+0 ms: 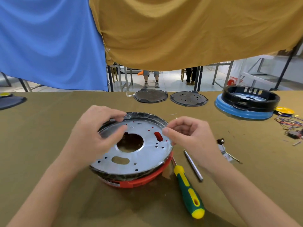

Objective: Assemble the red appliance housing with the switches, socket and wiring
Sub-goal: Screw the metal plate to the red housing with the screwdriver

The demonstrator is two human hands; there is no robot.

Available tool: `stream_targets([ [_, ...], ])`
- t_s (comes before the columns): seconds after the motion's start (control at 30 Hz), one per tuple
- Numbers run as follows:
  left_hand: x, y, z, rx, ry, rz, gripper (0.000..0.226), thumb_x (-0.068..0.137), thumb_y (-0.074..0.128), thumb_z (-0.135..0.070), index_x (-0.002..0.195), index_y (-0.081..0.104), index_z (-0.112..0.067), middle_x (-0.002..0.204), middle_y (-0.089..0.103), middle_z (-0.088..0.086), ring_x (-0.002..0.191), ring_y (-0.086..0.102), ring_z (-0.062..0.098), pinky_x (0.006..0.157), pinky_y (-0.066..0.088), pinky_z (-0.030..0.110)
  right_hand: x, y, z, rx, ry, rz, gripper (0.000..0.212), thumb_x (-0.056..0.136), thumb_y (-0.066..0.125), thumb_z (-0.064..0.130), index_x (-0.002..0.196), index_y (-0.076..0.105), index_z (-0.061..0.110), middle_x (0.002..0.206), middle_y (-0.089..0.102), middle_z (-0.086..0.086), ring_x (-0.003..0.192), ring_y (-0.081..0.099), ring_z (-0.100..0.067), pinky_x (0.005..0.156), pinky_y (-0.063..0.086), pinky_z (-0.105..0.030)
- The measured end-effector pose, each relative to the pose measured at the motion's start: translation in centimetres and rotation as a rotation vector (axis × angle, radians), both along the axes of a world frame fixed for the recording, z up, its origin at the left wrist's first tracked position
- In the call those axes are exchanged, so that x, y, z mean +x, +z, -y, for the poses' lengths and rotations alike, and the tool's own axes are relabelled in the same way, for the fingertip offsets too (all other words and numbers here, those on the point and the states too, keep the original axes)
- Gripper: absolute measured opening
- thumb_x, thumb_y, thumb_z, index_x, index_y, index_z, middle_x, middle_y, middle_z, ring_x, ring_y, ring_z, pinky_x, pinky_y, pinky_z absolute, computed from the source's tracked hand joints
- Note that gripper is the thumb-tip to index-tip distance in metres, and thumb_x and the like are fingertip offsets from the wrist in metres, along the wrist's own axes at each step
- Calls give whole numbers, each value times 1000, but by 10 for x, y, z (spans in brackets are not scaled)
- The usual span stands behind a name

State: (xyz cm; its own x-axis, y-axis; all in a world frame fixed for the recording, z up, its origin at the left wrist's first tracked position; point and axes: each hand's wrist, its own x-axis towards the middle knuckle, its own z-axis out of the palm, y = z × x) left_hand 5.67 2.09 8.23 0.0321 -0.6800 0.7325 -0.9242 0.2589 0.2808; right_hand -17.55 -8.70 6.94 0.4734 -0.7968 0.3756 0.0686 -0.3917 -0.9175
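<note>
- Both forearms reach in from the near edge, and the screwdriver (188,190) with its green and yellow handle lies on the bench (49,128) just right of the work, beside a plain steel rod (193,166).
- Left hand (91,136): its grip is partly closed, thumb and fingertips curled over the far left rim of the metal plate (131,145), seemingly pinching the clear film wrapped at that edge.
- Right hand (188,136): fingers curled in, thumb and forefinger meeting at the plate's right rim; whether they nip film or the rim itself I cannot tell.
- That plate sits tilted on top of the red housing (139,181), at the centre of the bench, not seated flat.
- Handling, as a judgement: the plate looks stiff, thin and light, with possibly sharp stamped edges; the film is slippery. Best held at opposite rim points, as here. The plastic housing should be light and fairly rigid.
- Further out, at the right edge, lies the wiring bundle (290,125), well apart from the housing.
</note>
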Motion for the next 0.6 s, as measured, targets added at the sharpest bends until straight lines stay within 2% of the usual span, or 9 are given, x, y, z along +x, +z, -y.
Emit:
stream_targets([
  [0.03,-14,0,1,-16,-44,78,26,86,65,-39,105,71,-22,96,67,-14,97,59,11,89,48,35,3,0,-4,16,33,36,6,80,80,7,84,75,6,75,74,-8,62,67,-14,58,54,-20],
  [0.1,-32,-2,3,-56,-94,163,25,86,67,-36,100,74,-16,93,68,-11,91,61,13,81,50,41,9,0,-10,27,92,81,6,78,81,8,81,76,8,74,74,-9,59,66,-14,56,52,-19],
  [0.3,-42,-4,0,-117,-218,202,21,91,67,-27,96,77,-9,89,70,-2,78,65,16,68,53,36,15,-5,-22,-22,207,95,13,72,83,25,82,78,18,78,74,-4,64,66,-15,61,53,-20],
  [0.4,-40,-2,-2,-133,-235,233,24,94,63,-29,96,78,-10,87,71,-2,74,64,17,66,51,33,15,-5,-24,-34,232,80,14,71,83,28,81,78,19,79,73,-5,68,65,-16,63,53,-23],
  [0.47,-37,-2,-3,-110,-244,193,24,95,61,-26,97,78,-9,88,71,-3,76,64,15,68,52,31,15,-3,-24,-53,213,72,13,73,80,32,76,77,19,74,71,-5,62,61,-13,58,50,-22],
  [0.53,-33,-3,-5,-72,-243,87,19,94,63,-20,101,77,-9,92,71,-4,82,67,12,72,54,29,10,3,-21,-118,94,-6,28,81,70,43,69,74,17,60,64,-1,51,53,-7,51,42,-17],
  [0.6,-28,-2,-5,-42,-228,13,17,94,64,-15,104,76,-10,94,71,-6,86,68,7,75,55,25,-7,14,-11,-204,-19,-248,46,86,62,52,63,66,13,49,53,5,43,42,-5,46,35,-17],
])
